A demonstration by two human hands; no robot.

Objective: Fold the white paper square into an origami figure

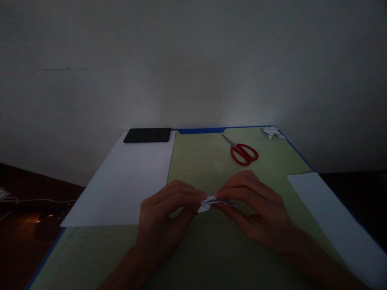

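Note:
A small folded piece of white paper (208, 203) is held between both hands just above a green mat (205, 161). My left hand (165, 219) pinches its left end with fingers curled together. My right hand (256, 209) pinches the right end, fingers closed over it. Most of the paper is hidden by the fingertips.
Red-handled scissors (243, 153) lie on the mat behind the hands. A black phone (147, 135) rests at the far edge of a white sheet (123, 181) on the left. Another white sheet (338, 221) lies at right. Small folded paper pieces (273, 132) sit at the far right corner.

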